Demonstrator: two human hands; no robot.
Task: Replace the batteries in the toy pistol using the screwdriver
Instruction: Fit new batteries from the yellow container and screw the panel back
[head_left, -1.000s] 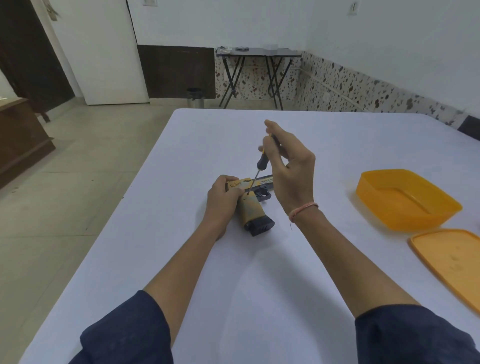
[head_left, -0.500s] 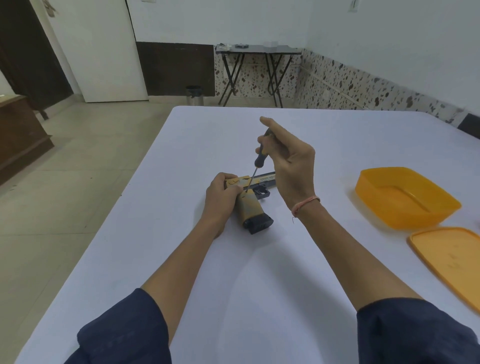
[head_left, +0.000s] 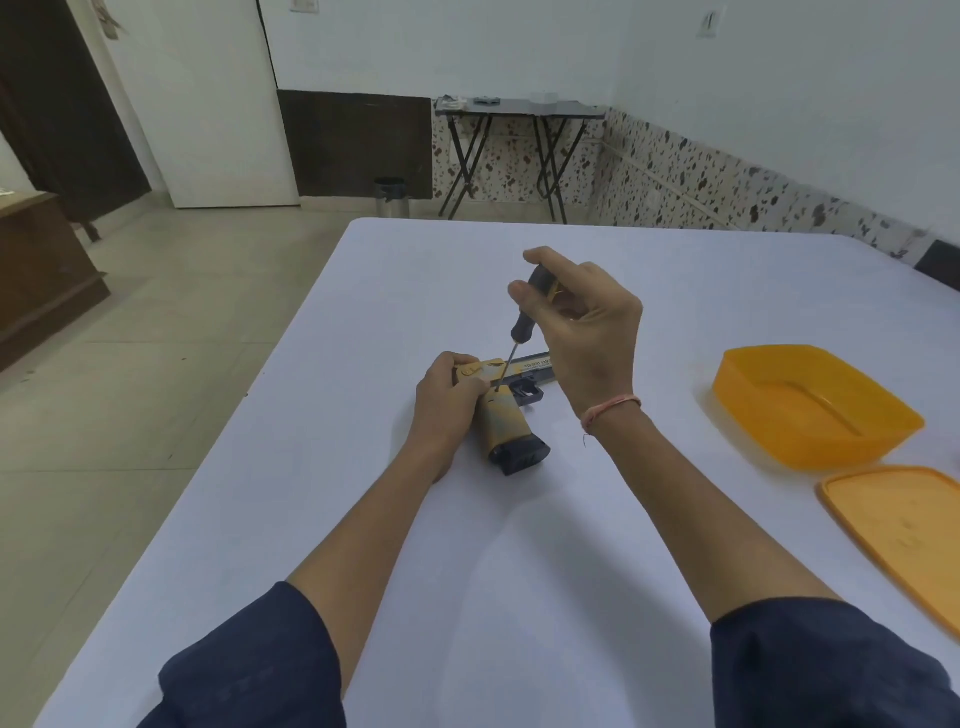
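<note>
On the white desk (head_left: 519, 545), our left hand (head_left: 444, 410) grips the probably light, stiff yellow plastic toy pistol (head_left: 506, 423); our right hand (head_left: 592, 343) pinches the black-handled screwdriver (head_left: 525, 319).

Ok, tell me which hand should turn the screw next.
The right hand. It pinches the screwdriver by its handle, tip set on the toy pistol above the grip. The left hand grips the pistol's rear and steadies it on the table, so it should probably stay put.
</note>
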